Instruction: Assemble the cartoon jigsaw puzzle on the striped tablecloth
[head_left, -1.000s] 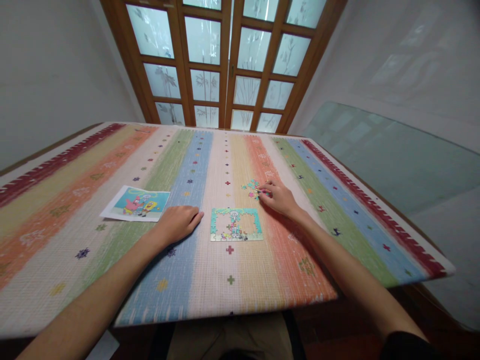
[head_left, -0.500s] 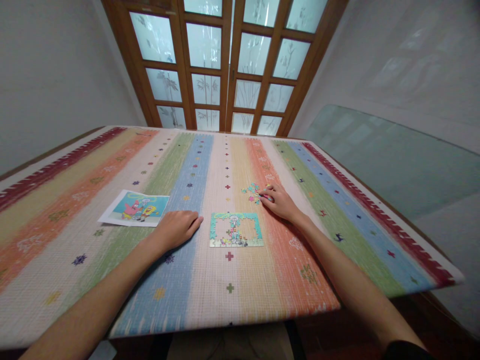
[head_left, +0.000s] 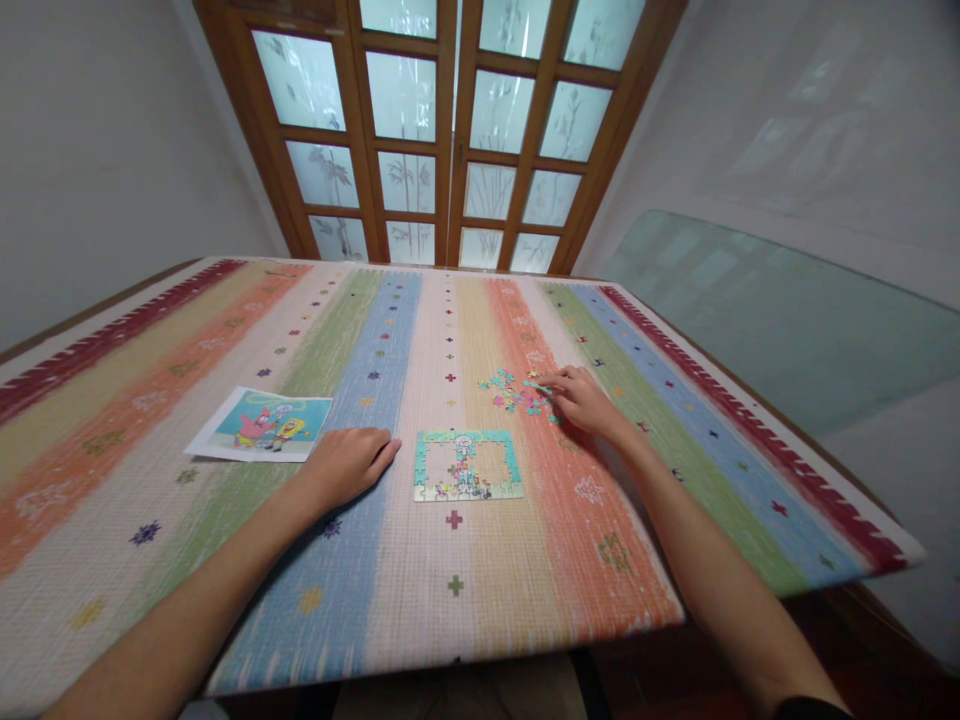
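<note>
My left hand (head_left: 355, 466) rests on the striped tablecloth with its fingers curled in, between a printed picture (head_left: 271, 427) and a partly assembled jigsaw puzzle (head_left: 505, 489). Nothing shows in it. The puzzle has a frame of joined pieces, a filled strip down its middle and a gap on either side, through which the cloth shows. Beyond its upper right corner lies a loose pile of puzzle pieces (head_left: 514, 393), mostly turquoise, with some pink and yellow. My right hand (head_left: 581, 400) is at the pile's right side, index finger stretched out over the pieces; its palm side is hidden.
The tablecloth (head_left: 420, 590) has coloured stripes and covers a broad table whose near edge runs just in front of me. A wooden door with frosted panes (head_left: 405, 180) stands behind it. A pale green glass-like panel (head_left: 750, 310) is at the right wall.
My right hand has shifted slightly right, and its pinched fingers have loosened and stretched out, uncovering more of the pile. My left hand keeps its place. The view has tilted a little.
</note>
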